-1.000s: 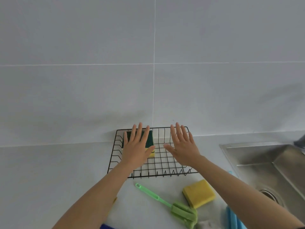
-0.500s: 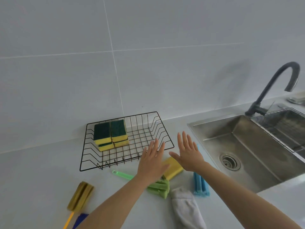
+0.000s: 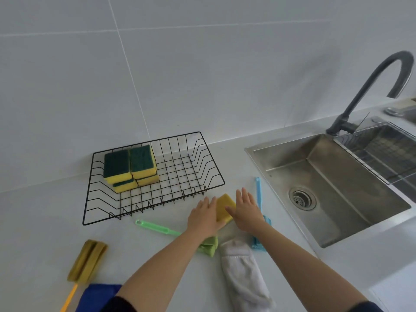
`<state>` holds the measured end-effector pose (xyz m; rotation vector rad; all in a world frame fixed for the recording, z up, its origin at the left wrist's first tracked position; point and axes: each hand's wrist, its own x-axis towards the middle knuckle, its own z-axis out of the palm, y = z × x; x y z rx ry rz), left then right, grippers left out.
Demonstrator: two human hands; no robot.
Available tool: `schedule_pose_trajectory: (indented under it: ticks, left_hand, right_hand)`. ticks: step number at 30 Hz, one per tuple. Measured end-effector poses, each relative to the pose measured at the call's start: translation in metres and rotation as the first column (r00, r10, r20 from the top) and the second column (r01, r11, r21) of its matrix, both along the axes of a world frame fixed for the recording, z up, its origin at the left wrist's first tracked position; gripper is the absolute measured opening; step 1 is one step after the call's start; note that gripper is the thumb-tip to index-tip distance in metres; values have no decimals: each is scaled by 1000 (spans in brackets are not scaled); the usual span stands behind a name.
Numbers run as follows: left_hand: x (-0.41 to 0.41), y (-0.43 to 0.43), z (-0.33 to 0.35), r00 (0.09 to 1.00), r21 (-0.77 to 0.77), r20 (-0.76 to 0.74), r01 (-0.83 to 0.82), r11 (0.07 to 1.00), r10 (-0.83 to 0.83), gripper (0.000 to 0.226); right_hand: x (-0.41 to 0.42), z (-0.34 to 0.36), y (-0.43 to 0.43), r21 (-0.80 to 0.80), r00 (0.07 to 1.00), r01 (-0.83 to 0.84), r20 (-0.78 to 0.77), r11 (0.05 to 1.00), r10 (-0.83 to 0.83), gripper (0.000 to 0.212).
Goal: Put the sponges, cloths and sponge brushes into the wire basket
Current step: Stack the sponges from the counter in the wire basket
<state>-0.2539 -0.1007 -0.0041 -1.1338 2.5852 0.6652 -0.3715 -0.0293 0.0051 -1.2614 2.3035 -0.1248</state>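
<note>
The flat yellow rectangular sponge [image 3: 225,207] lies on the pale grey table [image 3: 40,221] just below centre of the frame, close in front of the near rim of the black wire basket [image 3: 203,140]. Both hands flank it: the left hand [image 3: 206,218] rests with its palm partly over the sponge's left edge, the right hand [image 3: 246,210] sits at its right edge. The fingers of both are straight and spread, not closed on anything; whether the palms already press the sponge cannot be told.

The step in hand looks to be lifting this sponge into the basket. It would go best by squeezing it lightly between the palms or curling the fingers under its long edges, raising it clear of the rim's upturned wires, and setting it in the bare right half of the basket, beside the stacked green-topped yellow scouring sponges [image 3: 130,167] at centre left.

The left forearm crosses the green sponge brush [image 3: 157,228], so lift straight up so as not to drag it. Right of the hands lies a blue sponge brush [image 3: 258,192]; below them a white cloth [image 3: 243,273]; at lower left a mustard sponge brush [image 3: 87,262] and a blue cloth [image 3: 99,296]. The steel sink [image 3: 337,199] sits at right.
</note>
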Motion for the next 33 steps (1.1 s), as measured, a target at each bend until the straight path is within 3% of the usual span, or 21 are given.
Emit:
schedule_pose_trajectory:
  ticks: [4,9,15,23,28,31,33]
  left_hand:
    - [-9,0,-6,1000,-10,1,-6,1000,6,83]
    - [-17,-1,-8,1000,-36,-4,-22,999,22,82]
    - [-20,-4,-5,998,-39,-47,-40,998,38,70]
    - [0,-16,37,911,160,-337,-194,968,238,57]
    - [29,-38,69,708,489,-476,-280,826,522,61]
    - [53,-53,86,565,736,-438,-222,640,700,48]
    - [69,-62,91,457,856,-395,-130,500,797,37]
  right_hand:
    - [6,-6,-8,5,997,75,36,997,-75,62]
    - [5,-16,-13,10,993,112,43,994,-113,48]
    - [-2,-16,-15,-21,967,211,153,977,-206,42]
    - [-3,35,-23,-261,916,345,301,902,-264,45]
    - [15,86,-48,-463,921,314,360,829,-148,26]
    - [28,111,-67,-528,865,323,502,786,-19,21]
    - [38,118,-81,-537,830,298,553,789,64,29]
